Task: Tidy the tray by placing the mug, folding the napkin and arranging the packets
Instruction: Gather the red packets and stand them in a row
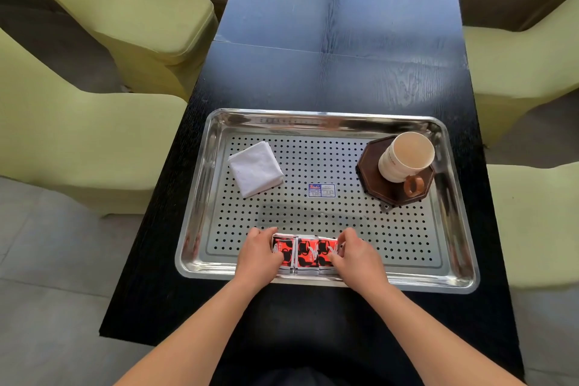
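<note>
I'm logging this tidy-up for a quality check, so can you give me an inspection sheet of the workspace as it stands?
Surface: black wood-grain table with a perforated steel tray on it.
Job's things: mug upright on a dark coaster, tray's far right; folded white napkin, far left; red packets in a row at the near edge.
Clutter: label sticker on the tray floor.
Grippers: left hand and right hand grip the row's ends.
Cables: nothing seen.
Surroundings: green-covered chairs on both sides; grey floor.
</note>
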A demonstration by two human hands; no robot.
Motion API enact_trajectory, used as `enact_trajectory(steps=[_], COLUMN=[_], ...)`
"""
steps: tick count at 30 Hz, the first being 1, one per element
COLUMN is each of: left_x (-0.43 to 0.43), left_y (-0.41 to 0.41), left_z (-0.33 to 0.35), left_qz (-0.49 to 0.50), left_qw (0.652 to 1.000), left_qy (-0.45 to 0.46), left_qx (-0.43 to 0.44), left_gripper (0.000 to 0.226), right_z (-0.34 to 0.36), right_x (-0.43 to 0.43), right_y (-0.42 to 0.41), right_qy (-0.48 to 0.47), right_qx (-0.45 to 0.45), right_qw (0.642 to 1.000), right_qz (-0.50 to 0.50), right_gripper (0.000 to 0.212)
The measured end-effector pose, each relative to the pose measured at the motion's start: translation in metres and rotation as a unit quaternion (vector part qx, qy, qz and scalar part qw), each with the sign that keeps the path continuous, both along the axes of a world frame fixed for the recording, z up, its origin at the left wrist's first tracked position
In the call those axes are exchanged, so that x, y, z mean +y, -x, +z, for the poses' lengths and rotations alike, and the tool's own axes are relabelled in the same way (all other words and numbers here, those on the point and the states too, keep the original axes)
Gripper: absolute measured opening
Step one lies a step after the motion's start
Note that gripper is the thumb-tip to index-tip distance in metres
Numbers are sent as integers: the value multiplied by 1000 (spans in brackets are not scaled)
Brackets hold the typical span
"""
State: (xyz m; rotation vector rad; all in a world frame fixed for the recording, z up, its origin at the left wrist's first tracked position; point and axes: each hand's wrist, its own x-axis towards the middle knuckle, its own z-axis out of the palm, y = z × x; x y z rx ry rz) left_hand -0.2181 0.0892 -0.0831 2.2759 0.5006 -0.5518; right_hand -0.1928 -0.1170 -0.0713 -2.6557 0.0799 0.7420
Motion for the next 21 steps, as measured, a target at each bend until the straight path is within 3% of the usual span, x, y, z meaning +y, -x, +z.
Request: enact_trajectory(steps=[21], left_x=[-1], left_y=[3], left_z=[3], left_qz=[3], left_qw=[1000], left_qy=[7], left_qx=[-9], left_gripper=[54], right_z=[0], right_x=[2], right_y=[-1], right_qy=[-34], right_qx=[-8], right_qw=[999], right_qz=[1], right_gripper=[21])
